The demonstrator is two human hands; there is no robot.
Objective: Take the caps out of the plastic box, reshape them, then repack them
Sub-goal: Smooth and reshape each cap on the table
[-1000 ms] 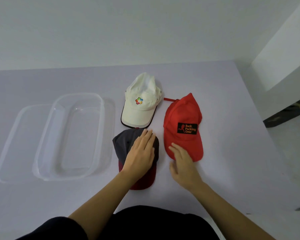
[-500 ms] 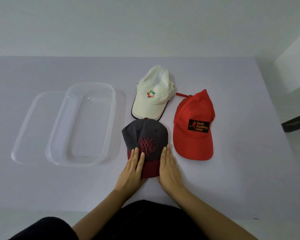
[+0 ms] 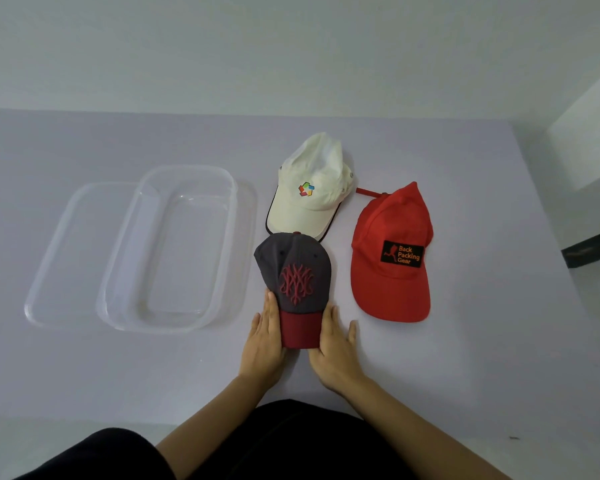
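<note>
Three caps lie on the lilac table (image 3: 482, 358). A grey cap (image 3: 293, 268) with a dark red brim and red embroidery sits nearest me. My left hand (image 3: 263, 344) presses the left side of its brim with straight fingers. My right hand (image 3: 335, 348) presses the brim's right side the same way. Behind it lies a white cap (image 3: 309, 199) with a coloured logo. A red cap (image 3: 392, 258) with a black patch lies to the right. The clear plastic box (image 3: 118, 271) stands empty at the left.
The box's clear lid (image 3: 49, 271) lies under or beside the box at its left. A white wall runs behind the table. The table's right edge drops to a floor with a dark object (image 3: 593, 247).
Both hands slid from on top of the grey cap to the two sides of its brim. The cap's crown now stands rounded and uncovered.
</note>
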